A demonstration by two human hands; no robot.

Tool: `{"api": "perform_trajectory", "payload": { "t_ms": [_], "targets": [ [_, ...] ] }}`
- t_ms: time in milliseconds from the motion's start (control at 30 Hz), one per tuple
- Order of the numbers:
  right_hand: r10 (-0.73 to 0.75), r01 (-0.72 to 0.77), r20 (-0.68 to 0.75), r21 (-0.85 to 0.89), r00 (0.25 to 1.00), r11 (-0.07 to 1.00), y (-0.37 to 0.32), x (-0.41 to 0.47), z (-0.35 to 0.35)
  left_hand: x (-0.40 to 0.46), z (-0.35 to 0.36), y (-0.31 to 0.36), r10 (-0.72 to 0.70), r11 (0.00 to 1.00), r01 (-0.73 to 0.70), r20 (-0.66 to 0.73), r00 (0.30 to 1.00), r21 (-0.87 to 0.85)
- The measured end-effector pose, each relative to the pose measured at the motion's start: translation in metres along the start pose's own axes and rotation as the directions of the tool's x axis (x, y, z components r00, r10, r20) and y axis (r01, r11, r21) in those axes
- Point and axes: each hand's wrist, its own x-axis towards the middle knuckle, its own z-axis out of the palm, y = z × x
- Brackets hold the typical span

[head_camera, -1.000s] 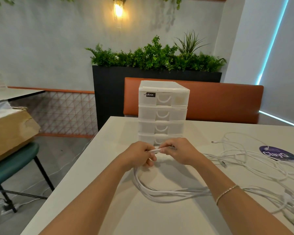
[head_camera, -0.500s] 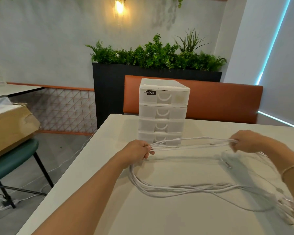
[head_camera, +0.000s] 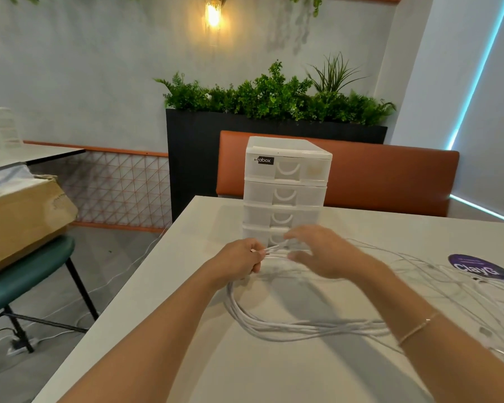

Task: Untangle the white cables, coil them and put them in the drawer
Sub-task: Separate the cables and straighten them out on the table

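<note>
left hand (head_camera: 239,261) grips white cables (head_camera: 303,327) | right hand (head_camera: 323,254) blurred, fingers spread | drawer unit (head_camera: 285,193) label partly legible, "abox" | sticker (head_camera: 482,269) "ClayG"

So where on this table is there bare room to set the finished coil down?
Bare table runs along the left edge, left of the left hand, and in the near strip below the white cables. The patch right of the drawer unit is also free. The right side, around the purple sticker, is crowded with loose cable.
</note>
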Motion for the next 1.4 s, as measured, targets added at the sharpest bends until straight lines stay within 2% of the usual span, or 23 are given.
{"api": "perform_trajectory", "payload": {
  "t_ms": [167,300,367,467,533,600,733,800,833,900,967,1000,1067,1133,1200,1267,1400],
  "targets": [
    [0.054,-0.045,-0.083,0.106,0.995,0.993,-0.01,0.014,0.019,0.0,0.003,-0.002,0.028,0.999,-0.026,-0.037,0.999,0.045],
    [0.058,-0.051,-0.137,0.057,0.989,0.997,-0.002,0.014,0.018,0.003,0.001,-0.001,0.031,0.998,-0.029,-0.041,0.999,0.049],
    [0.138,-0.138,-0.123,0.009,0.983,0.99,0.013,0.011,0.011,0.004,0.0,-0.002,0.029,0.998,-0.025,-0.056,0.998,0.064],
    [0.321,-0.32,-0.008,-0.123,0.947,0.939,0.048,-0.001,-0.005,0.005,-0.002,-0.005,0.023,0.997,-0.018,-0.063,0.998,0.077],
    [0.45,-0.432,0.04,-0.218,0.892,0.875,0.083,-0.014,-0.016,0.005,-0.003,-0.006,0.017,0.997,-0.013,-0.061,0.998,0.074],
    [0.582,-0.557,0.019,-0.266,0.813,0.787,0.121,-0.029,-0.027,0.005,-0.004,-0.006,0.013,0.998,-0.009,-0.069,0.998,0.064],
    [0.826,-0.832,-0.142,-0.21,0.545,0.513,0.154,-0.066,-0.055,0.004,-0.004,-0.006,-0.004,0.998,0.009,-0.07,0.998,0.066],
    [0.868,-0.86,-0.144,-0.285,0.476,0.424,0.149,-0.071,-0.063,0.004,-0.003,-0.005,-0.012,0.998,0.017,-0.073,0.997,0.056],
    [0.864,-0.843,-0.137,-0.334,0.485,0.421,0.14,-0.069,-0.065,0.003,-0.003,-0.004,-0.014,0.998,0.018,-0.076,0.997,0.057],
    [0.782,-0.77,-0.152,-0.362,0.604,0.525,0.112,-0.055,-0.063,0.003,-0.002,-0.002,-0.011,0.998,0.016,-0.082,0.997,0.062],
    [0.633,-0.658,-0.199,-0.344,0.748,0.67,0.072,-0.037,-0.048,0.002,0.0,0.0,-0.008,0.998,0.014,-0.083,0.996,0.065],
    [0.553,-0.603,-0.241,-0.354,0.797,0.715,0.05,-0.029,-0.039,0.001,0.001,0.001,-0.006,0.998,0.011,-0.081,0.997,0.066],
    [0.381,-0.492,-0.321,-0.436,0.867,0.753,0.013,-0.017,-0.021,-0.001,0.002,0.002,0.003,0.998,0.002,-0.071,0.997,0.069],
    [0.226,-0.334,-0.277,-0.447,0.934,0.83,-0.007,-0.007,-0.005,-0.002,0.002,0.001,0.012,0.997,-0.007,-0.067,0.998,0.071],
    [0.092,-0.114,-0.12,-0.197,0.989,0.974,-0.015,0.002,0.007,-0.002,0.002,0.0,0.022,0.998,-0.018,-0.075,0.997,0.063],
    [0.009,-0.008,-0.024,0.053,1.0,0.999,-0.016,0.008,0.015,-0.001,0.002,-0.002,0.035,0.998,-0.03,-0.076,0.996,0.059],
    [0.087,-0.098,0.077,0.153,0.993,0.983,-0.004,0.01,0.022,0.002,0.001,-0.005,0.049,0.998,-0.046,-0.081,0.996,0.034]
  ]
}}
